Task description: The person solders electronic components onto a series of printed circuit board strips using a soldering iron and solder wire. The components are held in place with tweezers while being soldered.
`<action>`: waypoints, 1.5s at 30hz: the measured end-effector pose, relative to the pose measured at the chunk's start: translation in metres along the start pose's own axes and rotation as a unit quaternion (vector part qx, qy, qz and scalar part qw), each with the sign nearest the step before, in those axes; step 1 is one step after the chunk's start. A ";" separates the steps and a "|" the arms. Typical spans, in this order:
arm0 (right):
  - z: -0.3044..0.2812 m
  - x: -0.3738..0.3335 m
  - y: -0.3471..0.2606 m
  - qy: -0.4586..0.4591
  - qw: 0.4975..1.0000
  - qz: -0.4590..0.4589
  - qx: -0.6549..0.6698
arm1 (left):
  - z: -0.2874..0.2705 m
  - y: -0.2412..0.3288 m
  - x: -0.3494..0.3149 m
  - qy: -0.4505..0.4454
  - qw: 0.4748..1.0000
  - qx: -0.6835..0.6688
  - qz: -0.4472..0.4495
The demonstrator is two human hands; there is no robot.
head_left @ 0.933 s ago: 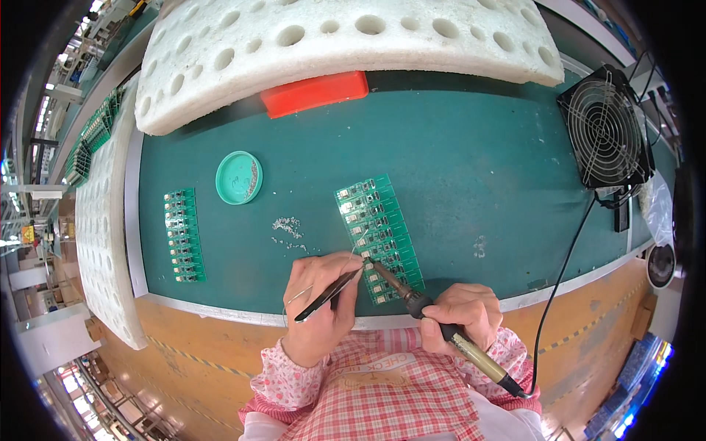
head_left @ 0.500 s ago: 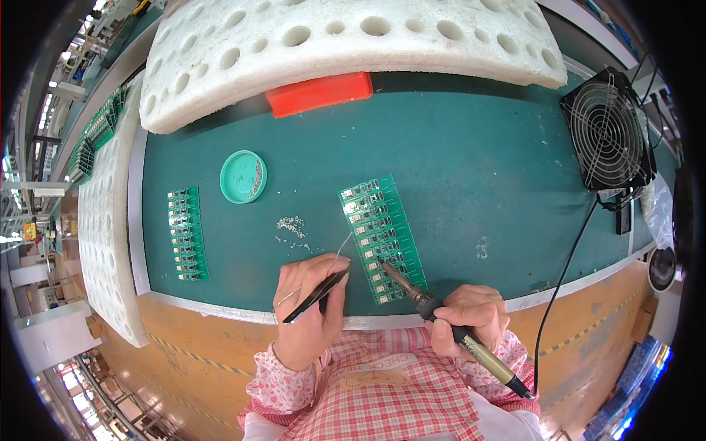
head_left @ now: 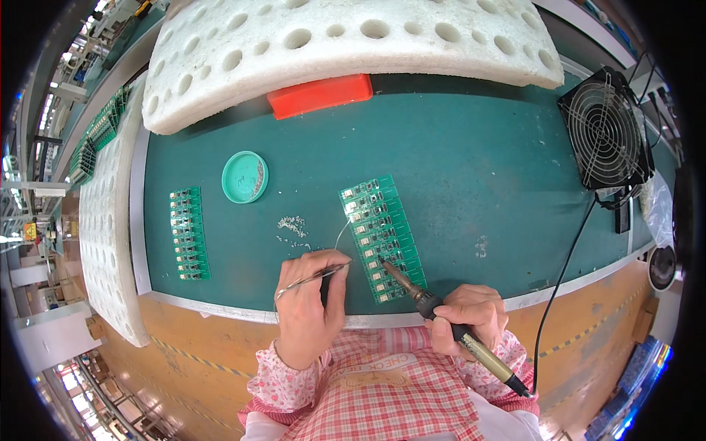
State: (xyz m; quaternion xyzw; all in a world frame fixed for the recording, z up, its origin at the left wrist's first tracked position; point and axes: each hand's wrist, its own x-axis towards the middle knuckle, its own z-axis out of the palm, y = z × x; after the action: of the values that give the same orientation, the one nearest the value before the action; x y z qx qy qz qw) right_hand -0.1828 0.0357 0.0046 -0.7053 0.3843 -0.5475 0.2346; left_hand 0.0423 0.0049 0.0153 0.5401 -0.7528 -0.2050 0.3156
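A green circuit board panel (head_left: 373, 234) with rows of small components lies slightly tilted on the mat in front of me. My right hand (head_left: 471, 316) grips a soldering iron (head_left: 485, 355), its tip (head_left: 388, 266) at the panel's lower part. My left hand (head_left: 312, 298), just left of the panel, is closed on slim tweezers (head_left: 309, 278). A thin solder wire (head_left: 340, 237) also runs from its fingers, curving up toward the panel's left edge. Whether the wire touches the board I cannot tell.
Left on the green mat are a second panel (head_left: 189, 234), a round teal dish (head_left: 245, 177) and small loose bits (head_left: 293, 224). White foam (head_left: 334, 51) and a red box (head_left: 321, 96) stand behind. A black fan (head_left: 604, 131) and the iron's cord (head_left: 565, 287) are at right.
The tweezers in my left hand have turned to a flatter angle, and the solder wire now bows and reaches higher along the panel. My right hand and the iron stay nearly still.
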 end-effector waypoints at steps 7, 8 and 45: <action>-0.001 0.001 0.000 0.005 1.000 -0.002 0.005 | -0.003 0.008 0.006 -0.025 0.999 0.023 -0.014; -0.001 0.001 0.000 0.006 1.000 -0.001 0.008 | -0.002 0.008 0.006 -0.023 1.000 0.018 -0.008; -0.006 0.000 0.005 0.069 0.997 -0.004 0.024 | 0.007 0.023 0.017 -0.053 0.997 0.041 0.033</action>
State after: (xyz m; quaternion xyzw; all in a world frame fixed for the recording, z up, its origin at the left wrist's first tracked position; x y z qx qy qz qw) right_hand -0.1898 0.0331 0.0032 -0.6619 0.3837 -0.6045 0.2220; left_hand 0.0184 -0.0035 0.0293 0.5161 -0.7936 -0.1918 0.2589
